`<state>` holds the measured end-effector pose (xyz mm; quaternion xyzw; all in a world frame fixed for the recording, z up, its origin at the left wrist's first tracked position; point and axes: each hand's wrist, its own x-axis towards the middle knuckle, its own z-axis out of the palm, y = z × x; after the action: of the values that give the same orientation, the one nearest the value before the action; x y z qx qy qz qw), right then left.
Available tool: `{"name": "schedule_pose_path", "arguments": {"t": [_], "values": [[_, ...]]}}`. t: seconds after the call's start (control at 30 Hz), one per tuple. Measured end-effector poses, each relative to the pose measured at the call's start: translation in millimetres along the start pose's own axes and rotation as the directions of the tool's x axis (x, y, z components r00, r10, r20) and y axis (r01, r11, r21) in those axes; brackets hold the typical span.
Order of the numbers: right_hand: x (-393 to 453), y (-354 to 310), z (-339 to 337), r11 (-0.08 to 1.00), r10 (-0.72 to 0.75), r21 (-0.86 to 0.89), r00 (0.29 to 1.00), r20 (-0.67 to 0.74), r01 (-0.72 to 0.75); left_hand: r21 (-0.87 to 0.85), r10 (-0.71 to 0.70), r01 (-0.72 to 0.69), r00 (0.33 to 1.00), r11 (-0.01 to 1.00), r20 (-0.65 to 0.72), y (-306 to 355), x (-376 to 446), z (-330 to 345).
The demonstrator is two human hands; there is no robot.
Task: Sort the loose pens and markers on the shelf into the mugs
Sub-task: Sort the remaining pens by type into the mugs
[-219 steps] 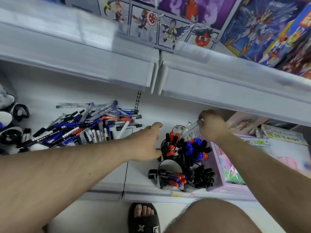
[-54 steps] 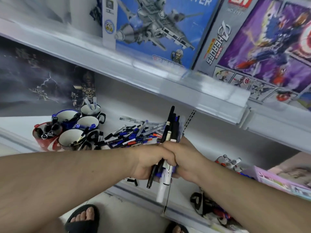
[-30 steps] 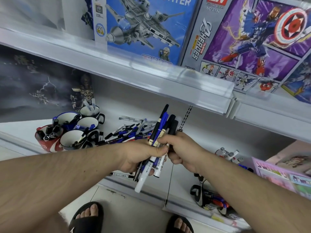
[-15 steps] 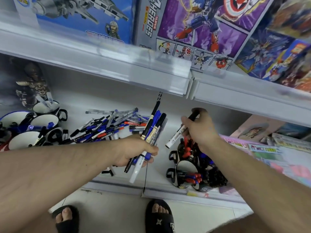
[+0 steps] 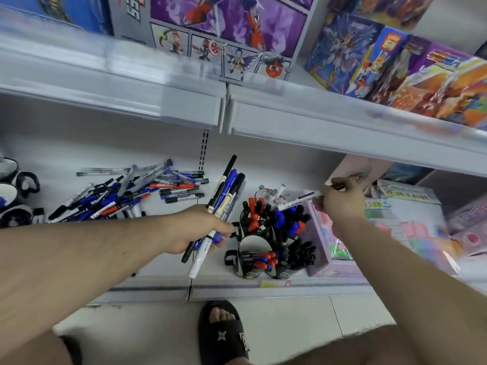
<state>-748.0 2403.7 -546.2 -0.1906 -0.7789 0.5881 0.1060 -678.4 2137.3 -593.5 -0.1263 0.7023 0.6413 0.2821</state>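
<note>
Head view: marker [image 5: 297,203] tip behind mugs [image 5: 266,227].

The mugs [image 5: 15,196] at the shelf's [image 5: 163,270] left end are chopped off by the frame edge, so no telling what's in them. The right hand [image 5: 340,204] hides the back end of its marker [image 5: 297,202]. Toy boxes [image 5: 390,61] on the upper shelf are smeared with blur, print unreadable. Labels in the loose pile [image 5: 131,196] are too tiny.
</note>
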Motion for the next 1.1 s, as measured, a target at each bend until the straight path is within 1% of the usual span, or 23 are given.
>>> {"name": "schedule_pose_path", "arguments": {"t": [0.1,0.17,0.23,0.37,0.47,0.53,0.57,0.6,0.67,0.7,0.73,0.83,0.87,0.9,0.93,1.0,1.03,1.1], "values": [[5,23,23,0.979,-0.066,-0.187,0.996,0.057,0.075,-0.017,0.019,-0.02,1.0,1.0,-0.008,4,7,8],[10,37,40,0.933,-0.136,-0.323,0.986,0.091,0.159,-0.015,0.018,-0.018,1.0,1.0,-0.004,6,8,10],[11,49,54,0.889,-0.178,-0.408,0.978,0.108,0.207,-0.01,0.015,-0.015,1.0,1.0,0.0,7,9,10],[12,82,77,0.847,-0.149,-0.498,0.983,0.11,0.184,-0.012,0.006,-0.006,1.0,1.0,-0.003,6,8,6],[9,103,89,0.818,-0.103,-0.546,0.98,0.17,0.181,-0.038,-0.012,0.012,1.0,0.999,0.002,4,8,1],[8,111,95,0.782,-0.093,-0.585,0.968,0.233,0.216,-0.058,-0.028,0.028,1.0,0.998,0.007,3,7,-3],[7,115,97,0.722,-0.09,-0.642,0.955,0.283,0.258,-0.07,-0.038,0.039,0.999,0.997,0.011,1,6,-5],[5,118,99,0.623,-0.09,-0.717,0.939,0.332,0.313,-0.08,-0.049,0.05,0.999,0.996,0.015,0,4,-7],[-2,123,99,0.378,-0.082,-0.836,0.914,0.398,0.398,-0.083,-0.059,0.061,0.998,0.995,0.025,-4,0,-12],[-7,123,99,0.296,-0.072,-0.86,0.907,0.414,0.416,-0.082,-0.062,0.065,0.998,0.995,0.031,-5,-3,-15],[-9,123,99,0.25,-0.052,-0.871,0.904,0.423,0.422,-0.085,-0.068,0.071,0.997,0.994,0.034,-7,-5,-18],[-9,113,97,0.19,0.003,-0.884,0.9,0.436,0.428,-0.099,-0.076,0.081,0.996,0.992,0.053,-11,-13,-26],[-8,105,95,0.189,0.004,-0.877,0.893,0.45,0.441,-0.105,-0.076,0.083,0.995,0.991,0.062,-12,-15,-28],[-6,96,93,0.23,-0.002,-0.854,0.878,0.479,0.467,-0.109,-0.075,0.083,0.995,0.991,0.073,-12,-18,-30],[-7,84,90,0.313,-0.007,-0.811,0.855,0.519,0.495,-0.109,-0.072,0.082,0.994,0.991,0.087,-12,-22,-31],[-13,55,87,0.519,-0.003,-0.684,0.801,0.599,0.513,-0.099,-0.069,0.08,0.991,0.992,0.115,-12,-27,-35],[-19,40,86,0.614,-0.001,-0.62,0.787,0.617,0.487,-0.093,-0.069,0.081,0.989,0.992,0.13,-11,-30,-36],[-34,11,83,0.794,0.043,-0.498,0.785,0.618,0.348,-0.093,-0.063,0.079,0.985,0.993,0.164,-10,-35,-38]]}}
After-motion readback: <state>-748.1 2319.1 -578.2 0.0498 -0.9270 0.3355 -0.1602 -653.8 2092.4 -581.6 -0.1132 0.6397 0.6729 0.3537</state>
